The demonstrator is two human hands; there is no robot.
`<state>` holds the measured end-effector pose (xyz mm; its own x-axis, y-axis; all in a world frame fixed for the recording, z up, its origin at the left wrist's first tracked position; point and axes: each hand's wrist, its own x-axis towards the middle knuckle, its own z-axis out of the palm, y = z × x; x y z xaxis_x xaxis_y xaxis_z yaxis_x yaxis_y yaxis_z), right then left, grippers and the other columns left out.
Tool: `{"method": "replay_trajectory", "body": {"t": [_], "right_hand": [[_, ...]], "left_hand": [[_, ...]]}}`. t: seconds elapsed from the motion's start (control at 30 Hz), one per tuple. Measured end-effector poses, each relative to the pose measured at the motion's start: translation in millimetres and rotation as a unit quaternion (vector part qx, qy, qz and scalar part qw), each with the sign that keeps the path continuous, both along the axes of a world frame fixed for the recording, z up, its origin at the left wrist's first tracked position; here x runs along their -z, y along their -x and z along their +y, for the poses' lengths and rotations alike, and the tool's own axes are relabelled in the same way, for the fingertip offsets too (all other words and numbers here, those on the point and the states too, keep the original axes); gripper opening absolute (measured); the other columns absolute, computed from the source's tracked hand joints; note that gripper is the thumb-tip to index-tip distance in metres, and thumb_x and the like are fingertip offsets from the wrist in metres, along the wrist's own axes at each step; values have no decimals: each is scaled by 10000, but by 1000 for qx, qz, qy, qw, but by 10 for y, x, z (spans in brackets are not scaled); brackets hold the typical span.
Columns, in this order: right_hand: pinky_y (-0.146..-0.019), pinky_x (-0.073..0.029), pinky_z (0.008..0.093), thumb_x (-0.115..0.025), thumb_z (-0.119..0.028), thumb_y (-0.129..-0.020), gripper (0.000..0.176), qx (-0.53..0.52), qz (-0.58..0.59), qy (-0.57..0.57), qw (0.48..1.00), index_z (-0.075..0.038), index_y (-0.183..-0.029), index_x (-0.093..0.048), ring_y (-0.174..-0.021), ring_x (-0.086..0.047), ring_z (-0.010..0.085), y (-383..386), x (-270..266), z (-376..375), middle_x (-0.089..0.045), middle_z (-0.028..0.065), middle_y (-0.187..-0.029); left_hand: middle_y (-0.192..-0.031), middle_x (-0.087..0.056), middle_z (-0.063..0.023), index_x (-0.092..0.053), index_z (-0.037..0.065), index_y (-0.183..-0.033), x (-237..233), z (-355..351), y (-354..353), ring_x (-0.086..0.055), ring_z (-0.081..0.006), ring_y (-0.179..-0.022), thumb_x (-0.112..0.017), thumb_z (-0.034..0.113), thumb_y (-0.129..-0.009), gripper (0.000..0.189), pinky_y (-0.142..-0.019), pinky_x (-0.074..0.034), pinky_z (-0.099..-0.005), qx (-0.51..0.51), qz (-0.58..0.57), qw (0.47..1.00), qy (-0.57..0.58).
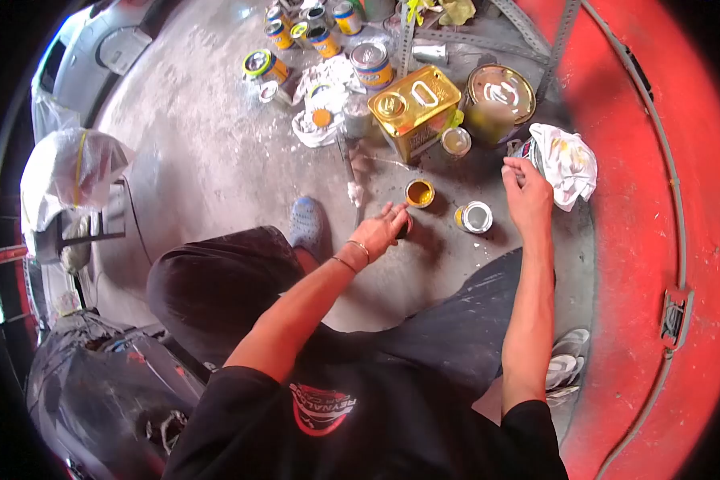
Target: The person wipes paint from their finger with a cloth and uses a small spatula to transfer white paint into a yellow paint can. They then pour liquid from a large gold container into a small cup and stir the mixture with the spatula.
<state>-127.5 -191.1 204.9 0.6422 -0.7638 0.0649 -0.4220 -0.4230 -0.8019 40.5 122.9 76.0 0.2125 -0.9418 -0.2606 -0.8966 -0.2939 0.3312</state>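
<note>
Blue clog [305, 226], on the floor [208, 172]. Left hand [380, 230], fingers extended over a small dark can [404, 230], partly hiding it; grip indeterminable. Open can of amber paint [420, 194], just beyond. Gold rectangular tin [418, 102], upright, standing farther back behind the open can. Pale-topped can [475, 217], between the hands. Right hand [527, 182], raised, fingers curled; whether they hold anything cannot be told. Stained white cloth [566, 164], beside it.
</note>
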Motion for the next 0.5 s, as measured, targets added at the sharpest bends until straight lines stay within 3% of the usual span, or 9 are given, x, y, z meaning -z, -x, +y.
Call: {"method": "replay_trajectory", "body": {"t": [0.17, 0.2, 0.3, 0.33, 0.43, 0.47, 0.5], "right_hand": [[-877, -607, 355, -739, -175, -1040, 242, 5, -16, -54, 998, -45, -1238, -789, -932, -794, 200, -235, -77, 113, -835, 125, -1063], [-871, -607, 350, -741, -175, -1039, 240, 4, -26, -55, 998, -48, -1237, -792, -913, -784, 188, -280, -84, 132, -832, 121, -1049], [-827, -605, 322, -744, -166, -1042, 246, 1, -47, -76, 996, -45, -1249, -793, -853, -741, 140, -271, -138, 265, -814, 81, -1015], [-819, -603, 313, -745, -164, -1042, 248, -1, -50, -90, 995, -41, -1251, -792, -853, -737, 132, -264, -217, 341, -811, 72, -1017], [-797, -593, 284, -759, -150, -1034, 259, -4, -68, -109, 992, -15, -1254, -786, -843, -724, 116, -329, -406, 493, -796, 57, -1016], [-795, -593, 283, -761, -146, -1032, 261, -8, -77, -113, 991, -11, -1253, -785, -840, -723, 116, -331, -419, 542, -794, 60, -1012], [-792, -592, 281, -764, -143, -1029, 262, -11, -87, -116, 989, -6, -1252, -784, -836, -721, 116, -326, -419, 577, -792, 62, -1008]], "left_hand": [[-1747, -395, -133, -454, 91, -1500, -110, -43, 194, -499, -424, -1532, -874, 107, -856, 769, -1066, -624, -473, -93, 1, 995, 48], [-1696, -456, -191, -423, 85, -1556, -114, -46, 187, -525, -432, -1502, -878, 123, -857, 835, -1053, -614, -507, -93, 11, 994, 53], [-1617, -523, -260, -370, 87, -1618, -69, -31, 192, -586, -455, -1425, -881, 141, -852, 923, -1046, -592, -550, -160, 79, 979, 102], [-1514, -596, -308, -332, 94, -1651, -110, -43, 194, -635, -491, -1334, -891, 172, -855, 976, -1042, -569, -563, -204, 115, 968, 88], [-1452, -647, -296, -337, 101, -1648, -274, -41, 118, -659, -498, -1290, -903, 175, -853, 978, -1049, -565, -532, -240, 218, 942, 83], [-1403, -677, -293, -339, 100, -1642, -37, 22, 77, -664, -505, -1269, -937, 187, -828, 1013, -1040, -562, -526, -230, 256, 930, 129], [-1428, -680, -257, -382, 77, -1577, -30, 28, 65, -694, -422, -1285, -951, 177, -841, 935, -1067, -559, -497, -244, 256, 925, 139]]}}
